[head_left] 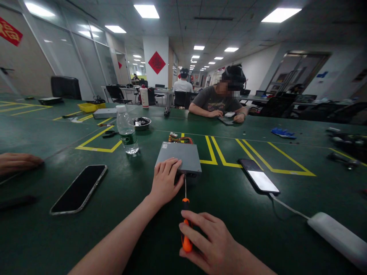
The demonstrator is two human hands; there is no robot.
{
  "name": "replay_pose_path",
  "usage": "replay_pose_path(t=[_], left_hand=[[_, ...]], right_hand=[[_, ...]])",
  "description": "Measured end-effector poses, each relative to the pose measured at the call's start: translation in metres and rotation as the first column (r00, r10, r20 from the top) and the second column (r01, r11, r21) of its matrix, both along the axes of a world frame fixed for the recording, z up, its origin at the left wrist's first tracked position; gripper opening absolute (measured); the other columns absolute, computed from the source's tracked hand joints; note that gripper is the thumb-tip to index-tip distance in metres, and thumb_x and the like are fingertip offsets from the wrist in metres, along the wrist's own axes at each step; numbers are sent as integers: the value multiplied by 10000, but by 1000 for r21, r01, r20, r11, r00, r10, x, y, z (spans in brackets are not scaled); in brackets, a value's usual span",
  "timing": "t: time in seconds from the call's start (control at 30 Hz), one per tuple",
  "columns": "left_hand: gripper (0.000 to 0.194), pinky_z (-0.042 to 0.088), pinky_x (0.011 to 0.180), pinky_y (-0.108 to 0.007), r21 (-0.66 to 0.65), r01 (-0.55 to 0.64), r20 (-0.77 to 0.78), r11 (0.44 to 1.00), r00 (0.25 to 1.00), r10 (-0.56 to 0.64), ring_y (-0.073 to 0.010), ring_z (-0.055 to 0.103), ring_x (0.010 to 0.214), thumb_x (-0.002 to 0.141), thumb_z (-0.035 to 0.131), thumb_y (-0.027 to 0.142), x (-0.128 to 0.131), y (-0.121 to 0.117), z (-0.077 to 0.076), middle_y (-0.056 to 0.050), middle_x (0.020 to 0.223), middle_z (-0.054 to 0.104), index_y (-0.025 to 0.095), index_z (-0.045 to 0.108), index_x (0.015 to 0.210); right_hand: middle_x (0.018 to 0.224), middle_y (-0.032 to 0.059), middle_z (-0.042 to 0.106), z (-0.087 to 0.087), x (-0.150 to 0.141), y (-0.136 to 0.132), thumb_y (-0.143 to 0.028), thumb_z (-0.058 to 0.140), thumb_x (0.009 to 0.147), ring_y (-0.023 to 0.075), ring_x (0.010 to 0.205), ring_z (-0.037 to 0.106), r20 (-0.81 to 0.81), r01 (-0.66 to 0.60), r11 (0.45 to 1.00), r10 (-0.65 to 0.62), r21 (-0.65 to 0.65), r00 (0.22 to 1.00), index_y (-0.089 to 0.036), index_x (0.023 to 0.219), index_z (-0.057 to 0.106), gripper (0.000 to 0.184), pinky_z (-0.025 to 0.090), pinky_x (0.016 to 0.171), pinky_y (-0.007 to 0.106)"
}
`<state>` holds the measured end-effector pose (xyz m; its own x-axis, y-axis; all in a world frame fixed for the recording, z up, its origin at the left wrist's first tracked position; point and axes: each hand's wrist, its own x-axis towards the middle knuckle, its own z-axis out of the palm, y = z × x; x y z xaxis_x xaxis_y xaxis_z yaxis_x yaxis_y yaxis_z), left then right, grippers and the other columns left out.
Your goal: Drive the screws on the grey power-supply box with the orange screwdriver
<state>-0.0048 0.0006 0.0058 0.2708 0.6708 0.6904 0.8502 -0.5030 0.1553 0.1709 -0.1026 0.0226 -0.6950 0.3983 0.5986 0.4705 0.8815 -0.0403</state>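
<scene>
A grey metal box with a bundle of coloured wires [183, 139] at its far side, a computer power supply [186, 152], lies on the green table in front of me. My left hand [167, 177] holds it by the near left corner, fingers over the top and thumb against the near face. In my right hand [210, 236] is an orange and black screwdriver [186, 233], gripped by its handle. Its thin shaft points away from me and its tip meets the near face of the power supply; the exact contact spot is too small to make out.
Left of the box stand a water bottle [126, 131] and a metal bowl [142, 123]. A dark phone [80, 189] lies nearer. On the right, another phone [258, 175] is cabled to a white power bank [335, 236]. Another person's hand [20, 163] rests at the left edge; a co-worker [219, 95] sits opposite.
</scene>
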Motion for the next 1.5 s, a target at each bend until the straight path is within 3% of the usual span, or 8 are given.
replay_pose_path(t=[0.17,0.37,0.57,0.8,1.0,1.17,1.33,1.5], left_hand=[[388,307,944,-403,-3,11,7,1000,1000,-11,-242,461,1150,833,495,301,0,0,-1,-89,1204,559,200,484,1207],[376,295,955,-400,-4,5,8,1000,1000,-5,-234,463,1149,838,491,299,1,-1,0,-85,1204,557,192,486,1198],[379,302,953,-395,-9,7,8,1000,1000,-7,-234,463,1153,843,481,307,0,-1,0,-85,1205,556,194,483,1205],[382,302,949,-402,-3,10,7,1000,1000,-10,-238,468,1144,831,495,290,0,-1,1,-84,1200,563,196,486,1202],[373,290,959,-404,-25,7,15,1000,1000,-6,-236,456,1159,843,485,300,1,-1,0,-84,1214,554,201,483,1203],[374,295,953,-393,-8,6,11,1000,1000,-6,-231,461,1154,843,484,301,1,-1,0,-83,1203,559,196,484,1202],[374,301,946,-394,-5,4,14,1000,1000,-4,-231,466,1149,839,493,297,1,0,0,-82,1201,561,199,485,1200],[368,298,946,-406,-15,14,19,1000,1000,-14,-240,460,1157,850,476,301,1,0,0,-90,1209,556,199,482,1203]], right_hand=[[1044,175,646,-5,0,2,-363,468,923,186,898,659,-165,22,1000,-18,22,986,-136,1017,459,245,535,741,278],[1091,166,625,2,-6,-1,-340,376,954,203,944,640,16,20,999,-19,-50,1000,-135,1120,510,295,530,752,289],[1046,152,654,-5,-1,0,-366,500,908,189,903,658,-159,34,999,-36,-12,987,-153,1039,463,253,527,773,294],[1086,150,626,2,-5,-2,-337,438,931,200,908,648,24,28,997,-27,-66,999,-148,1115,516,275,535,726,288],[1032,171,644,-5,-1,1,-431,443,926,198,891,655,-136,36,999,-34,7,990,-138,989,482,303,538,737,292],[1093,163,618,1,-4,-1,-365,376,953,207,938,640,14,31,998,-30,-61,999,-151,1106,519,299,538,744,296],[1034,182,638,-2,-2,1,-344,465,928,192,881,651,-118,2,999,2,35,993,-115,1033,500,255,532,737,281],[1096,183,615,-2,0,-1,-366,432,929,210,964,627,-66,15,999,-18,-42,998,-122,1069,497,288,524,776,299]])
